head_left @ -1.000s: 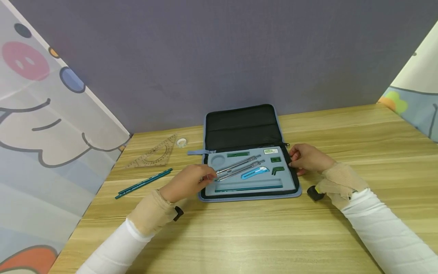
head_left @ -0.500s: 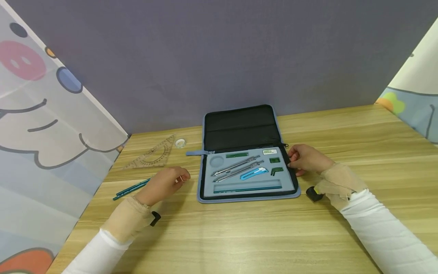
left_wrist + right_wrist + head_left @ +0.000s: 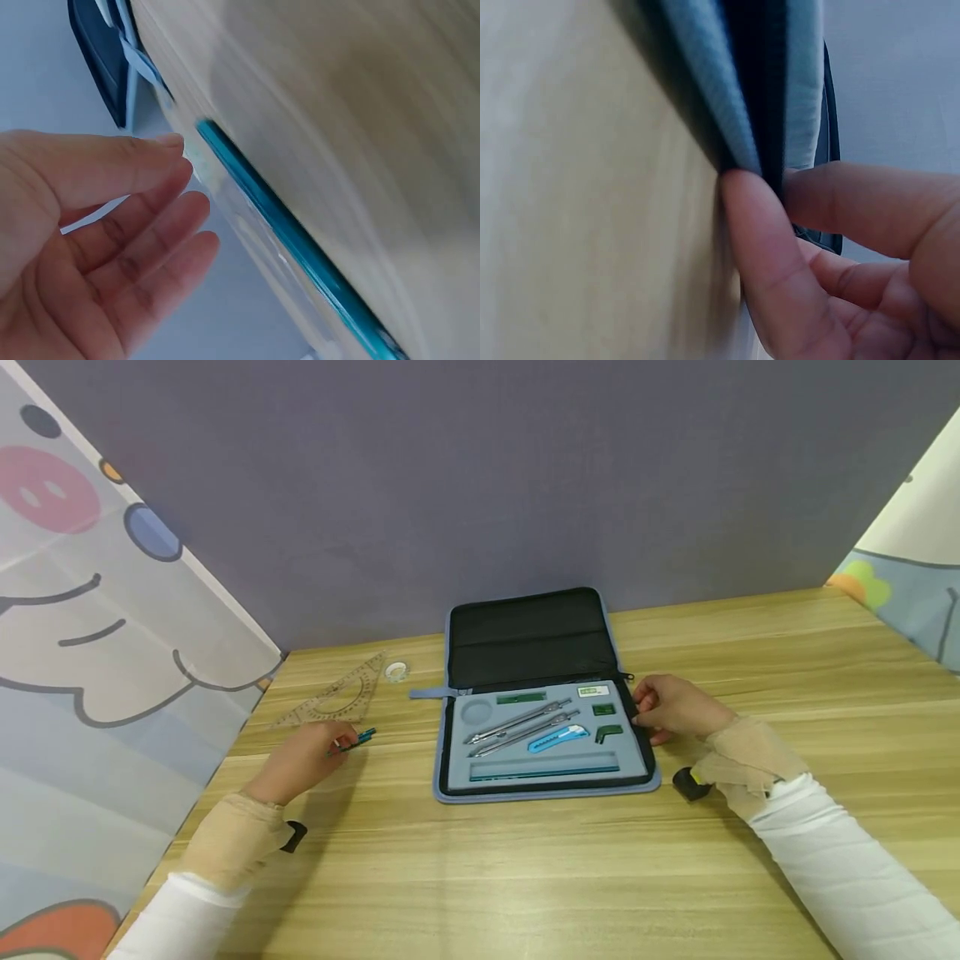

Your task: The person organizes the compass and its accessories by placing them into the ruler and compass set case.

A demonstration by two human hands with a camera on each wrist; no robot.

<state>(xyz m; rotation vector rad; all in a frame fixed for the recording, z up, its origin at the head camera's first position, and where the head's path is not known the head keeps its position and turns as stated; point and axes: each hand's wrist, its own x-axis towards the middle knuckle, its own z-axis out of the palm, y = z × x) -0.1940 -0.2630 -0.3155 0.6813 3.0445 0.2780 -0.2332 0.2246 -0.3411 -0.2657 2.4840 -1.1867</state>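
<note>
The left wrist view shows the left hand (image 3: 82, 225) loose-fingered beside the teal pencils (image 3: 292, 240) — the head view hides that gap. The right hand (image 3: 675, 706) pinches the case (image 3: 645, 752) edge on the worktop (image 3: 525, 877); a set square (image 3: 333, 697) lies beyond.

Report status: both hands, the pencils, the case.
Left hand open, fingers at the teal pencils, no grip seen. Right hand pinching the right edge of the open case. Set square beyond the pencils.
</note>
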